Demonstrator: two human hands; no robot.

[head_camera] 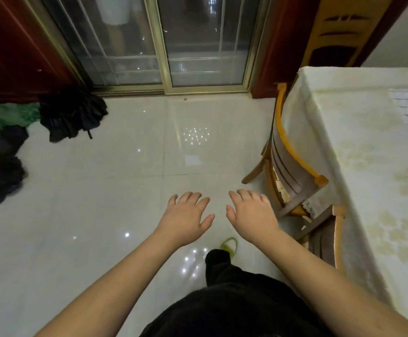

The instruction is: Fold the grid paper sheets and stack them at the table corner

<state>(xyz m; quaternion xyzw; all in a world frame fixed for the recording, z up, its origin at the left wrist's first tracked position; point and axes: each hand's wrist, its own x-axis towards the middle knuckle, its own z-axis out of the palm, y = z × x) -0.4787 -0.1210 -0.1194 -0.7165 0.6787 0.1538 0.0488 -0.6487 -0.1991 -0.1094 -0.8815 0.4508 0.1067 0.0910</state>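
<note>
You stand on a glossy pale tiled floor [115, 166] speckled with lamp reflections. Ahead, a sliding glass door [164, 42] in a gold frame, dark outside. Red curtains [10, 45] hang at both sides. Dark and green clothes [8, 132] lie heaped at your left. At your right, wooden chairs [293, 166] tuck against a table [358, 147] under a cream cloth.
</note>
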